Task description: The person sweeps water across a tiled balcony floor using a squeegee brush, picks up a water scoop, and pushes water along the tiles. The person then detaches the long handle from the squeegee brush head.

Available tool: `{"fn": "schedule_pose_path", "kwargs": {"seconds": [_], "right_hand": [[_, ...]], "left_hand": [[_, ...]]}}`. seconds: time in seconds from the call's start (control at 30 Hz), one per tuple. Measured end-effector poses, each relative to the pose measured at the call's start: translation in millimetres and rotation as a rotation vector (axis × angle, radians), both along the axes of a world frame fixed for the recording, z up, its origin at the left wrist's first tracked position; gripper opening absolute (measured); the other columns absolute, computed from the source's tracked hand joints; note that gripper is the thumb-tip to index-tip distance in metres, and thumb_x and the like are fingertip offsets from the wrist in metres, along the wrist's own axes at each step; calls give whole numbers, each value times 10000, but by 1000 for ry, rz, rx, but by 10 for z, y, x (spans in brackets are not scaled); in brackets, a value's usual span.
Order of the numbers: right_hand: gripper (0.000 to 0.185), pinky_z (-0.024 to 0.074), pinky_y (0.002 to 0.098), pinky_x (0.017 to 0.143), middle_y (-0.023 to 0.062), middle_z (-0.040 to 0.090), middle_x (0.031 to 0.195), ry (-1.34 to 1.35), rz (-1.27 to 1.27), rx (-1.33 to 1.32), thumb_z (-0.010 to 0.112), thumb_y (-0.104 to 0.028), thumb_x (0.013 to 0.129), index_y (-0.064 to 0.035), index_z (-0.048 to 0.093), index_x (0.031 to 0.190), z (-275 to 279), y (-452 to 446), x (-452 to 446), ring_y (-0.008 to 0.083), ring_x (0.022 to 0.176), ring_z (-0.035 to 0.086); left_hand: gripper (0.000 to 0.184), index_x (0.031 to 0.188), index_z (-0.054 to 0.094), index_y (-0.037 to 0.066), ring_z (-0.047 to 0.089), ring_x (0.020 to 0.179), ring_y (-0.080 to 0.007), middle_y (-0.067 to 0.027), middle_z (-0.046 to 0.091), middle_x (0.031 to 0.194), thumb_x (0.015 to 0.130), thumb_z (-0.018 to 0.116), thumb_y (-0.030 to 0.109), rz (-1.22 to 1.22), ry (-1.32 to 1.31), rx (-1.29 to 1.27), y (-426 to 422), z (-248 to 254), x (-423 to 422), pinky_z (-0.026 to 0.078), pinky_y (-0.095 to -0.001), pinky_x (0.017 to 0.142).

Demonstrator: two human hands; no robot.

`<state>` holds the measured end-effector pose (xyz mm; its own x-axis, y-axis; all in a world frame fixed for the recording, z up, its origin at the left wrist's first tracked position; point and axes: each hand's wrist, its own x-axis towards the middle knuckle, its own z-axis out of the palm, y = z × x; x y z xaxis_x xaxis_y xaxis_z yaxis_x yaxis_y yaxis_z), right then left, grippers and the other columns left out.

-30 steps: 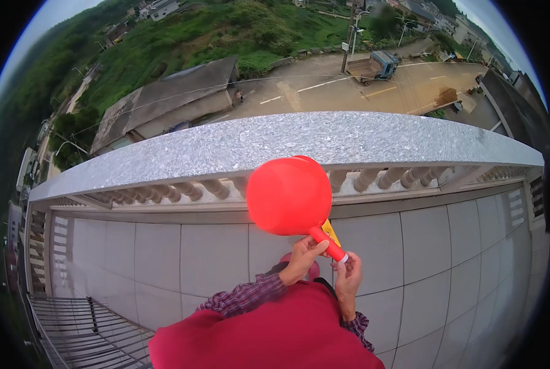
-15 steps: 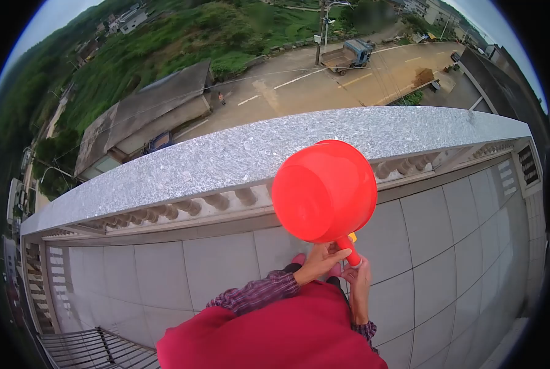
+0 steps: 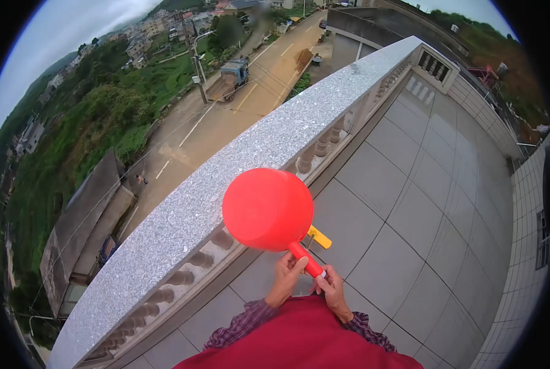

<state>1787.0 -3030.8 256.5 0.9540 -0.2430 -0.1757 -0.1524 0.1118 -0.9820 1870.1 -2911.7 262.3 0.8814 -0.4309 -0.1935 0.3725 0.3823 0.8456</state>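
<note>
A red round plastic ladle [image 3: 265,209] is held up in front of the body, its bowl overlapping the stone railing in the view. Fingers of my left hand [image 3: 285,280] are closed on the ladle's short handle, thumb on top. My right hand [image 3: 331,289] pinches the handle's end, where a small whitish piece shows. Beside the handle, a yellow flat object [image 3: 320,237] sticks out from behind the ladle; what supports it is hidden.
A speckled stone railing [image 3: 182,224] with balusters runs diagonally from lower left to upper right. Grey floor tiles [image 3: 388,258] lie to the right, bounded by a tiled wall [image 3: 521,246]. Beyond the railing are a road [image 3: 182,144] and a parked truck [image 3: 229,80].
The view has turned to the right, so the railing now slants steeply. The ladle has shifted left and down in view, and more of the yellow object shows. Both hands keep their hold.
</note>
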Motion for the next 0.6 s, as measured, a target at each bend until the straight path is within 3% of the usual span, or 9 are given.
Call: {"fn": "schedule_pose_path", "kwargs": {"seconds": [0.13, 0.23, 0.33, 0.4, 0.43, 0.5, 0.6], "right_hand": [[275, 473, 251, 510, 50, 495, 658, -21, -64, 43, 486, -249, 818, 8, 454, 912, 4, -17, -43, 79, 493, 440], [247, 480, 260, 515, 52, 500, 668, -72, -140, 218, 482, -234, 824, 1, 465, 898, -23, -107, -50, 80, 498, 448], [239, 470, 254, 551, 54, 505, 695, -11, -66, 321, 480, -214, 830, 0, 468, 937, 1, -307, -85, 84, 564, 481], [308, 453, 247, 613, 63, 525, 749, 46, 59, -20, 490, -190, 824, 13, 446, 1051, 3, -437, -97, 99, 640, 503], [308, 453, 247, 613, 63, 525, 749, 44, 53, -18, 490, -190, 824, 13, 446, 1051, 38, -494, -102, 99, 640, 503], [417, 446, 260, 691, 100, 550, 884, -30, 94, -376, 517, -180, 809, -20, 387, 1172, 150, -566, -79, 140, 751, 542], [482, 444, 277, 721, 121, 550, 935, -32, -17, -280, 538, -133, 788, -35, 348, 1220, 86, -633, -122, 151, 781, 550]], "left_hand": [[208, 961, 493, -3, 485, 631, -56, -30, 555, 802, 797, 554, 110, -51, -7, -8, -115, 50, 1, 399, -197, 566], [213, 963, 495, -7, 476, 614, -59, -31, 554, 801, 791, 560, 101, -109, -39, 10, -197, 24, 17, 398, -195, 566], [201, 942, 509, -10, 470, 602, -61, -36, 560, 814, 786, 570, 101, -110, -42, 54, -254, -33, 9, 399, -198, 565], [186, 926, 517, -11, 477, 621, -66, -37, 564, 820, 785, 570, 98, -138, -41, 99, -301, -112, -12, 399, -206, 585], [170, 909, 526, -11, 484, 641, -72, -38, 567, 827, 784, 570, 95, -144, -41, 138, -345, -127, -24, 398, -213, 605], [169, 903, 532, -10, 485, 646, -72, -36, 568, 815, 783, 574, 101, -144, -48, 161, -437, -88, -40, 398, -214, 608], [166, 893, 542, -8, 486, 647, -72, -32, 569, 795, 780, 579, 107, -135, -83, 189, -583, -53, -58, 394, -212, 605]]}}
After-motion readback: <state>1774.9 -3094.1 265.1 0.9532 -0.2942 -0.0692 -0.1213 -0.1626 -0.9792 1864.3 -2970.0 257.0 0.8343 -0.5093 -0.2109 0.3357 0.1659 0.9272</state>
